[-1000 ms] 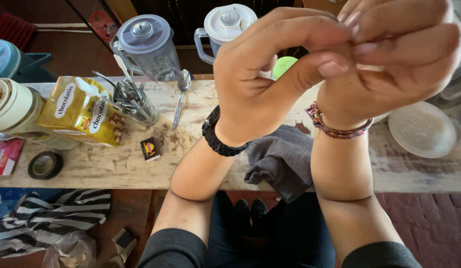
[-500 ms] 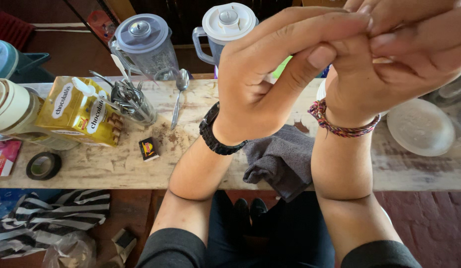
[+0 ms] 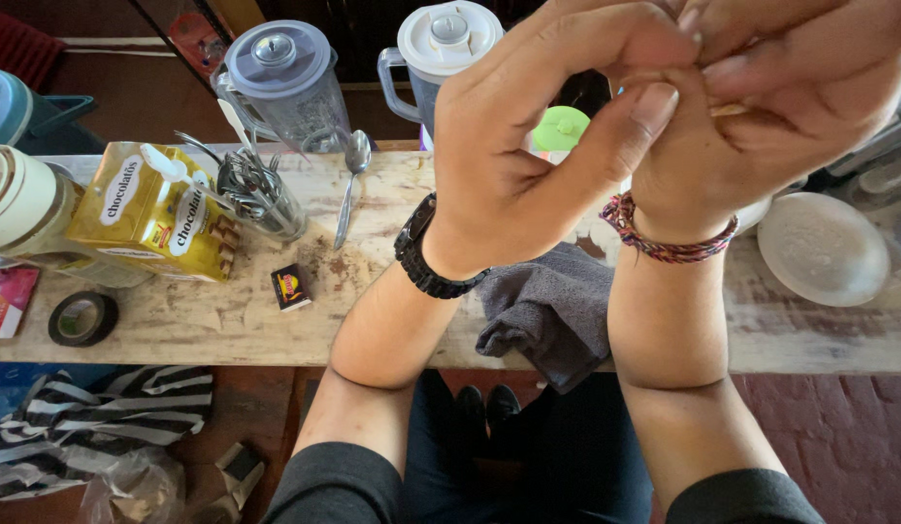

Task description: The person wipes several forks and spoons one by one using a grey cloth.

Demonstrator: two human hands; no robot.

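two hands: left hand (image 3: pixel 528 146) and right hand (image 3: pixel 770 107) are raised close to the camera above the counter (image 3: pixel 237 320), fingertips pressed together, likely so the small work sits near the eye.
stick: a thin pale stick (image 3: pixel 730 111), like a match or toothpick, shows only as a sliver between the right fingers; both hands pinch around it, so it hangs in the air over the far right part of the counter. what it is exactly i cannot tell.
wrists: a black watch (image 3: pixel 423 254) on the left, a woven bracelet (image 3: pixel 664 243) on the right.
matchbox: a small dark matchbox (image 3: pixel 291 287) lies flat mid-counter, well apart from the hands.
cloth: a grey cloth (image 3: pixel 552 311) is bunched at the near edge under the wrists, hanging over it.
glass: a clear glass (image 3: pixel 266 199) near the far edge lies tipped, full of forks and spoons; one spoon (image 3: pixel 351 184) lies loose just beside it.
carton: a yellow carton (image 3: pixel 149 213) with a white spout lies tilted toward the left end.
jugs: two blender jugs (image 3: pixel 280 82) stand past the far edge, lids on, contents unclear.
bowl: a shallow white bowl (image 3: pixel 824 247) at the right end looks empty.
tape: a dark tape roll (image 3: pixel 81 317) lies near the left near corner.
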